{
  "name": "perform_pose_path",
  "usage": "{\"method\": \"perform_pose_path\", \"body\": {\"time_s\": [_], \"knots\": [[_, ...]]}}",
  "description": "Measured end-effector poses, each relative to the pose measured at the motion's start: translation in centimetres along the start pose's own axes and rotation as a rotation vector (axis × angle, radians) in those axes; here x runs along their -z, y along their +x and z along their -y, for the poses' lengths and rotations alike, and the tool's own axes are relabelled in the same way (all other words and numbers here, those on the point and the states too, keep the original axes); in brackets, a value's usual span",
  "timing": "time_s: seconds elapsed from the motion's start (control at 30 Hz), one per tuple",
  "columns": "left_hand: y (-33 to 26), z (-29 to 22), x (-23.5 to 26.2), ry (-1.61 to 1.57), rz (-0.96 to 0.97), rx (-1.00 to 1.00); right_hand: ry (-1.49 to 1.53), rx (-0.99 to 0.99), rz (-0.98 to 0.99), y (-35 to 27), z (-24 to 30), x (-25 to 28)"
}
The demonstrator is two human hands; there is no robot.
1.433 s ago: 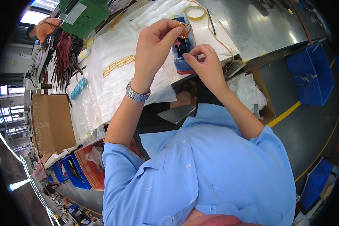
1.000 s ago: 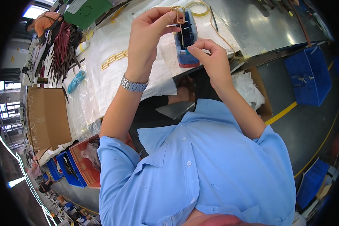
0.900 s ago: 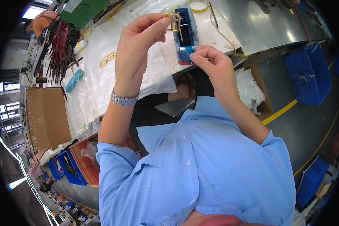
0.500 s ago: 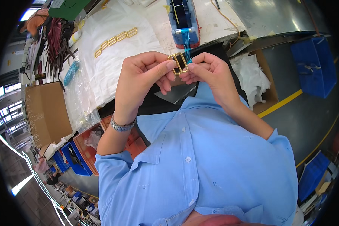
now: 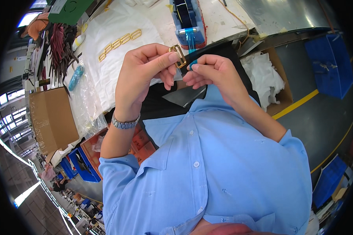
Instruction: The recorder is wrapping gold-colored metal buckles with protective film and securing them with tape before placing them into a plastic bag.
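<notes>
My left hand, with a metal watch on its wrist, pinches a small gold rectangular buckle between thumb and fingers. My right hand is right beside it and pinches the end of a blue tape strip against the buckle. The strip runs up to a blue tape dispenser on the table's edge. Both hands are held close in front of my chest, above my blue shirt. A row of several more gold buckles lies on a white sheet on the table.
A cardboard box stands at the left. An open carton of white rags sits under the table's right end. Blue bins stand on the floor at the right, others at lower left. A green board lies at the far end.
Both hands came down from the dispenser toward my chest, drawing the blue tape out. The buckle stayed in my left hand, and my right hand closed in on it.
</notes>
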State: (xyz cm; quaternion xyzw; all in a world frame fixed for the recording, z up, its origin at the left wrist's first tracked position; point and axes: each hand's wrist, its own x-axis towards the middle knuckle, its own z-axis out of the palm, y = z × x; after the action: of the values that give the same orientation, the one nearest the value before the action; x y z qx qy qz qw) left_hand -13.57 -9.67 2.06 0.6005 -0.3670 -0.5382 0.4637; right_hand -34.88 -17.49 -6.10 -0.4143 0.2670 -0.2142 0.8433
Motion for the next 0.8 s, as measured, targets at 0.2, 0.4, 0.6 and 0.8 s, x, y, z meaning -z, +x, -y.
{"method": "perform_pose_path", "body": {"time_s": [0.2, 0.4, 0.6, 0.8], "knots": [[0.2, -0.3, -0.1, -0.053, 0.088, 0.010, -0.023, 0.021, 0.011, -1.3, 1.0, -1.1], [0.1, 0.0, 0.3, -0.007, 0.157, 0.000, -0.035, 0.056, -0.002, -2.2, 0.8, -1.6], [0.4, 1.7, 0.0, -0.081, 0.128, 0.040, -0.078, 0.106, -0.031, -1.7, -0.4, -1.3], [1.2, 1.7, -0.5, -0.027, 0.147, 0.108, -0.103, 0.123, -0.033, -1.7, -0.8, -1.2]]}}
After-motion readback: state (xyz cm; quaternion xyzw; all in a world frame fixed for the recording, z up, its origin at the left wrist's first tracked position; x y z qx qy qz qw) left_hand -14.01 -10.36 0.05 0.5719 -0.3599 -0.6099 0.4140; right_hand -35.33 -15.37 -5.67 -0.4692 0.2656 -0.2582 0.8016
